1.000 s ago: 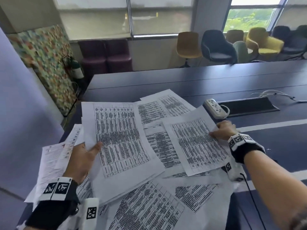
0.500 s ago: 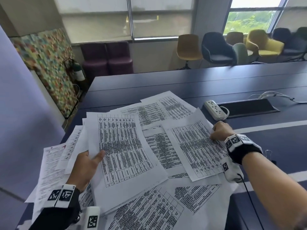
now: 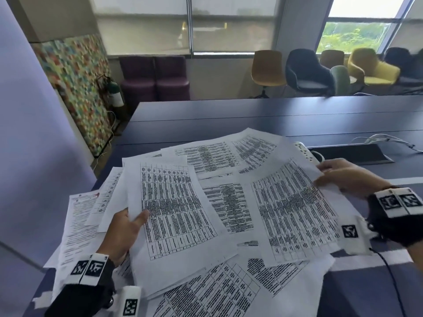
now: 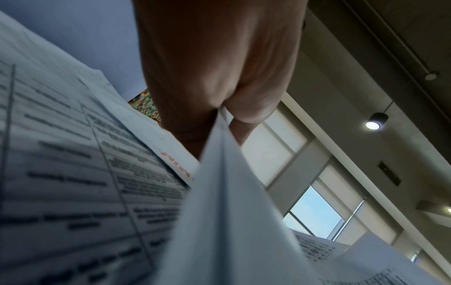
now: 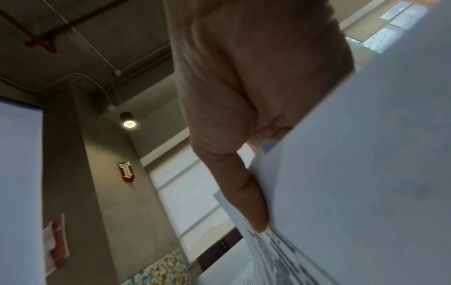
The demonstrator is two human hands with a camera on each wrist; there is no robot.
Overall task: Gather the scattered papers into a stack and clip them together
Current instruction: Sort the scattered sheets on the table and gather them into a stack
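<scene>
Several printed papers covered in black tables lie overlapping on the dark blue table. My left hand grips the left edge of a lifted sheaf, thumb on top; in the left wrist view the thumb and fingers pinch the sheaf's edge. My right hand holds the far right corner of another table sheet, raised off the table; in the right wrist view the thumb lies on that sheet. No clip is in view.
A white power strip and a black cable tray sit just behind my right hand, with white cables further back. The table's left edge runs beside a lilac wall. Chairs stand beyond the table.
Both hands have risen and drawn the papers up and inward. My right hand has gone from resting on its sheet to lifting the sheet by its far corner.
</scene>
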